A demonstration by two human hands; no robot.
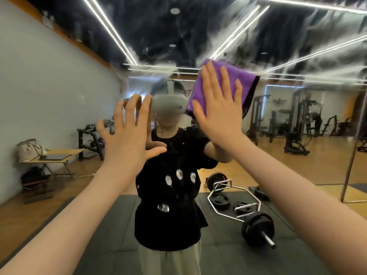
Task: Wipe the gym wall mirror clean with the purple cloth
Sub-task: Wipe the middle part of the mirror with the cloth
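The wall mirror (198, 36) fills the view, with grey smears and streaks across its upper part. A folded purple cloth (236, 80) lies flat against the glass at upper centre-right. My right hand (218, 110) presses on it with straight, spread fingers. My left hand (127, 132) is raised at centre-left, fingers spread and straight, fingertips at or close to the glass and holding nothing. Several white smudges (179, 174) mark the glass lower down, over the reflected black shirt.
The mirror reflects a person in a headset, a black floor mat (103, 219), a hex barbell with weight plates (236, 203), a folding table with a bag (49, 155) at left and gym machines (296, 124) at right. A vertical mirror seam (351, 161) runs at right.
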